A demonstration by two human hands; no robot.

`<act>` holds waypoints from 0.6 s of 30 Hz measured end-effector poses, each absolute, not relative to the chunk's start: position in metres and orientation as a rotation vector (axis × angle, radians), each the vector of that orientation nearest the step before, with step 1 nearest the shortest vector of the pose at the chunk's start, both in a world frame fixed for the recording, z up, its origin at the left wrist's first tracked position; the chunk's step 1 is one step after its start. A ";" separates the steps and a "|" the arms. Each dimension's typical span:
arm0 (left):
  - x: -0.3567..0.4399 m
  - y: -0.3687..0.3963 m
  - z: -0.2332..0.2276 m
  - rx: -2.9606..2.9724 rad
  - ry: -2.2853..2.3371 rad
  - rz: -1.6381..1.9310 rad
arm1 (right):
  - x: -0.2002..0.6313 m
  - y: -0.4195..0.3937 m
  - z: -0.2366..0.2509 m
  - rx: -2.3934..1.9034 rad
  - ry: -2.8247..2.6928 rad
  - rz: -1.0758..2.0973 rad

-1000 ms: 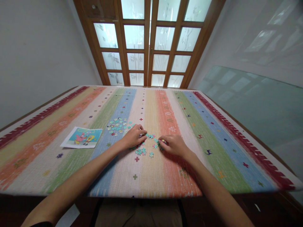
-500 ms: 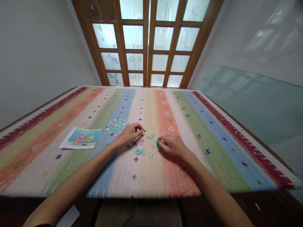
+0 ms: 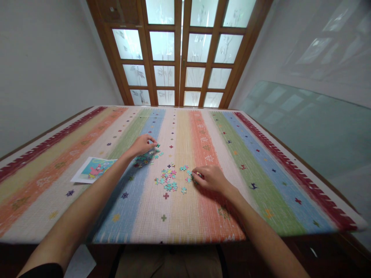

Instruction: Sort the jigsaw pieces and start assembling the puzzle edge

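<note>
- The left hand [image 3: 142, 144] reaches forward over the striped cloth, its fingers curled in close above the far heap of puzzle pieces [image 3: 146, 157]; whether a piece sits between the fingertips cannot be told.
- The right hand [image 3: 211, 177] rests knuckles-up on the orange stripe, fingers drawn narrow and pinched on a small piece [image 3: 198, 174] at its fingertips.
- Between the two hands, just left of the right hand, lies a looser scatter of pieces [image 3: 169, 180], teal and pink, flat on the pale stripe.
- A printed cartoon picture [image 3: 94, 169] lies flat beyond the left forearm, on the outer side, near the far heap but apart from it.
- The table cloth [image 3: 203, 216] runs in long stripes of red, yellow, orange, green, blue and cream away from the person, dotted with small cross and star marks, and covers the table to its near edge.
- Well beyond both hands stands a wooden-framed door [image 3: 179, 54] with frosted glass panes.
- A plain wall rises on each side; on the right hand's side a glass sheet [image 3: 307, 131] leans against the wall.
</note>
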State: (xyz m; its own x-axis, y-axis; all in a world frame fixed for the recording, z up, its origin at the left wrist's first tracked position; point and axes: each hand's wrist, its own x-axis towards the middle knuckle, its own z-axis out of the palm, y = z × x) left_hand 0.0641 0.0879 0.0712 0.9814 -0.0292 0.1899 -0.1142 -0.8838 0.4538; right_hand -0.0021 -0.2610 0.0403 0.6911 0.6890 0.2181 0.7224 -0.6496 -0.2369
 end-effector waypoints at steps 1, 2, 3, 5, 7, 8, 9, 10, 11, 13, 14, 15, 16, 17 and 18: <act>0.069 0.088 0.071 2.687 -0.097 0.217 | -0.002 -0.261 0.040 -2.600 -1.115 -0.150; 0.073 0.088 0.070 2.717 -0.090 0.189 | -0.002 -0.261 0.040 -2.600 -1.115 -0.145; 0.078 0.088 0.071 2.736 -0.083 0.162 | -0.002 -0.261 0.040 -2.601 -1.114 -0.143; 0.086 0.089 0.072 2.749 -0.080 0.118 | -0.002 -0.262 0.040 -2.597 -1.112 -0.145; 0.094 0.089 0.072 2.752 -0.079 0.084 | -0.001 -0.262 0.039 -2.585 -1.109 -0.149; 0.097 0.090 0.073 2.755 -0.076 0.065 | -0.001 -0.262 0.039 -2.577 -1.106 -0.151; 0.099 0.090 0.073 2.758 -0.071 0.045 | 0.000 -0.263 0.039 -2.567 -1.102 -0.152; 0.102 0.091 0.072 2.762 -0.067 0.024 | 0.000 -0.263 0.039 -2.557 -1.099 -0.153; 0.104 0.091 0.072 2.765 -0.063 0.000 | 0.000 -0.263 0.038 -2.547 -1.095 -0.156; 0.108 0.093 0.072 2.771 -0.057 -0.047 | 0.000 -0.264 0.038 -2.529 -1.085 -0.165; 0.109 0.093 0.072 2.775 -0.054 -0.070 | 0.001 -0.264 0.038 -2.523 -1.081 -0.171; 0.110 0.094 0.072 2.779 -0.050 -0.094 | 0.001 -0.264 0.038 -2.518 -1.077 -0.177; 0.111 0.095 0.072 2.783 -0.045 -0.116 | 0.001 -0.264 0.038 -2.517 -1.074 -0.183; 0.112 0.095 0.073 2.787 -0.039 -0.135 | 0.001 -0.264 0.039 -2.517 -1.072 -0.189; 0.112 0.096 0.073 2.792 -0.032 -0.151 | 0.001 -0.264 0.039 -2.518 -1.072 -0.194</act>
State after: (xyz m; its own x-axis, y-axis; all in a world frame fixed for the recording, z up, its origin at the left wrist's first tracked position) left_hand 0.1121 0.0957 0.0731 0.9941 -0.0406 -0.1009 -0.0040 -0.9408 0.3388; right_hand 0.0008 -0.2644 0.0387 0.6970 0.6617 0.2763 0.7166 -0.6284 -0.3027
